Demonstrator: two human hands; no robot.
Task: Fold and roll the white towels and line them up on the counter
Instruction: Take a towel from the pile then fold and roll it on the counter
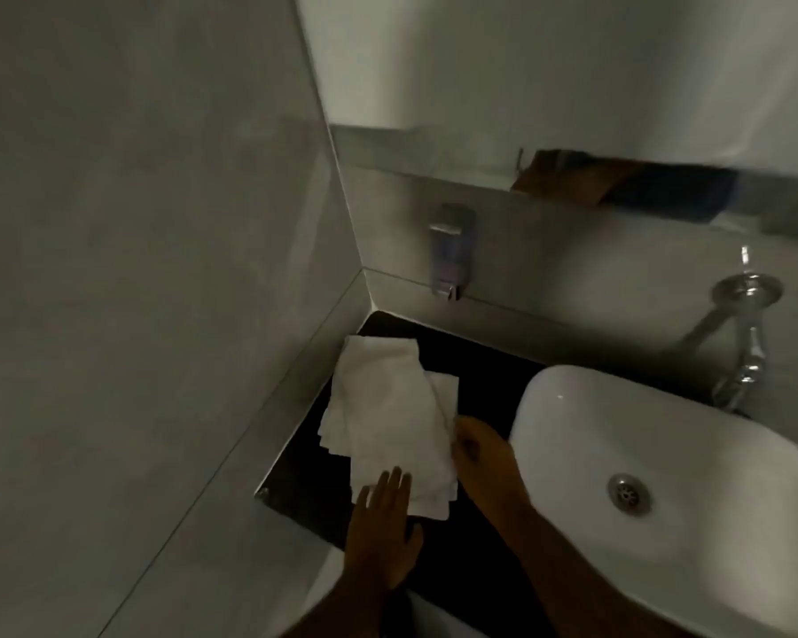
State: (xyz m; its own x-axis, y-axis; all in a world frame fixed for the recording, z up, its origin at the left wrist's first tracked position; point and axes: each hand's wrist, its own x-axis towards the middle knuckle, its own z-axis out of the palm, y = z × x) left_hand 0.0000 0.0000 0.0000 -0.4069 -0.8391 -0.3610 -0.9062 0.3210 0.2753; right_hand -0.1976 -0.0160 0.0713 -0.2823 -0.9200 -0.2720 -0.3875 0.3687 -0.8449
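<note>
Towels [388,416], white and lying in a loose, flattened pile, are resting on a dark tabletop [475,361] in the corner between a grey tiled wall [134,269] and a white basin [664,476]. Several layers are showing at the near left edge, fanned out and uneven, so the stack is not squared.

The left hand [381,531] is pressing flat on the near end of the pile, fingers [395,488] spread and released, gripping nothing. The right hand [480,453] is sitting at the pile's right edge, just beside the basin, with its fingers curled as if pinching the edge of the top layer; the dim, blurred view is making it hard to tell whether cloth is truly caught between them.

A soap dispenser [451,250] is hanging on the back wall above the tabletop, and a chrome tap [747,343] is reaching over the basin to the right.

Risks from here, as a judgement: the layers are lying crooked, so lifting one edge is likely dragging the sheets below with it and spoiling any fold. The strip of tabletop is narrow, hemmed in by wall and basin, so a towel being spread out is apt to slide over the front edge or flop into the basin, where it could get wet. No rolled towels are in view, so the work appears to be at an early stage.
</note>
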